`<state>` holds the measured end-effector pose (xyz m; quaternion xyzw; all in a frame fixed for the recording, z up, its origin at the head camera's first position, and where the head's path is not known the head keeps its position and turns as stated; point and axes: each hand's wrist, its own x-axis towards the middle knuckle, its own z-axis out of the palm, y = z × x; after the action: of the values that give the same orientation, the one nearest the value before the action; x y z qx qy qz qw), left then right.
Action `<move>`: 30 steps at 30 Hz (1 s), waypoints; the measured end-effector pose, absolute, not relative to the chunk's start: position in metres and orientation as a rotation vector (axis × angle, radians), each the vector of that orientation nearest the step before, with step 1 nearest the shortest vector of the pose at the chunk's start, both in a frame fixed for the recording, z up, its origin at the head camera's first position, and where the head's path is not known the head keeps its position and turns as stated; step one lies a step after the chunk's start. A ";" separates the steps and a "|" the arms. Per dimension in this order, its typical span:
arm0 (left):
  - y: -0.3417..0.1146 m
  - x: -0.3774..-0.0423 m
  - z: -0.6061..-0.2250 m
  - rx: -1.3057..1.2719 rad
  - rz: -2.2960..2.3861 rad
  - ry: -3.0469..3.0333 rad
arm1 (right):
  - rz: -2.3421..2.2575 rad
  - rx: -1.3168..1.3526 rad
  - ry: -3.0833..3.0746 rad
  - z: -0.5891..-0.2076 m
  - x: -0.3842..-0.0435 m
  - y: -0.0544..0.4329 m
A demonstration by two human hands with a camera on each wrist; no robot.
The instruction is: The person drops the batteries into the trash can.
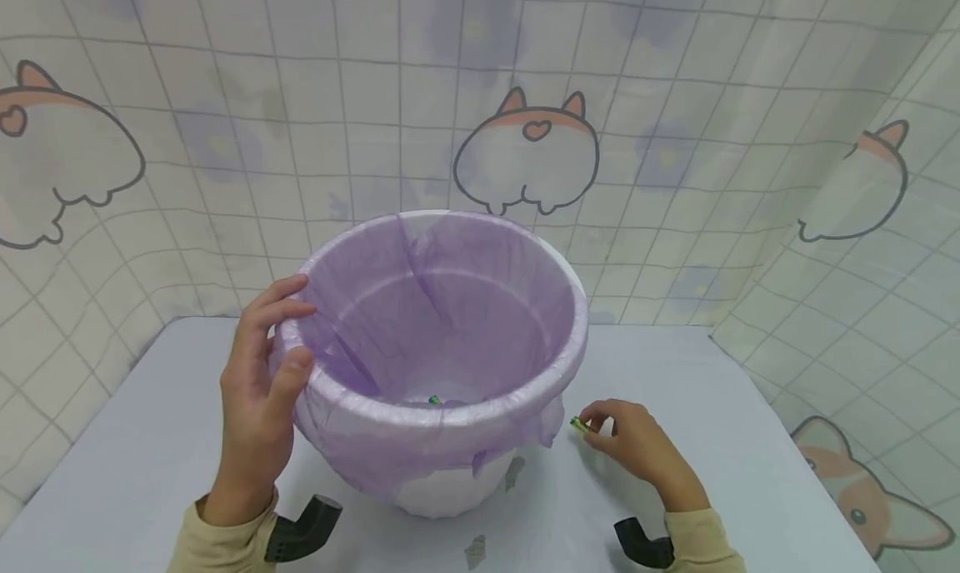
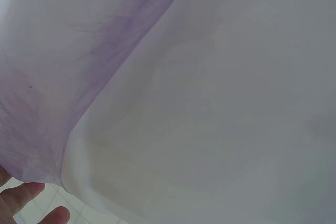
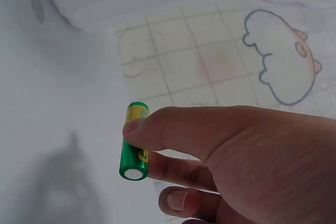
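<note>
A white bin (image 1: 450, 494) lined with a purple plastic bag (image 1: 480, 323) stands on the table. My left hand (image 1: 258, 398) holds the bin's left rim, its fingers and thumb bent over the edge. In the left wrist view, fingertips show beside the purple liner (image 2: 31, 129) at the lower left. To the right of the bin, my right hand (image 1: 637, 440) pinches a green and yellow battery (image 3: 135, 142) between thumb and fingers, above the table. Down inside the bin a small green object (image 1: 435, 400) shows, mostly hidden by the near rim.
The white tabletop (image 1: 675, 365) carries grey worn patches (image 1: 476, 552) in front of the bin. Behind and at both sides hangs a grid-patterned curtain (image 1: 360, 123) with corgi drawings. Black wrist devices (image 1: 303, 530) sit at both cuffs.
</note>
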<state>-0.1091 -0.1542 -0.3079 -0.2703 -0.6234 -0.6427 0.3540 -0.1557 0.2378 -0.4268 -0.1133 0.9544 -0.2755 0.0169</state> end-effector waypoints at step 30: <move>-0.154 -0.110 -0.308 -0.674 -1.649 -1.610 | -1.230 -0.679 3.360 -0.371 -0.129 0.236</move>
<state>-0.1102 -0.1536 -0.3077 -0.2616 -0.6252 -0.6402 0.3617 -0.1285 0.2356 -0.3711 -0.1807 0.8939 -0.3274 -0.2474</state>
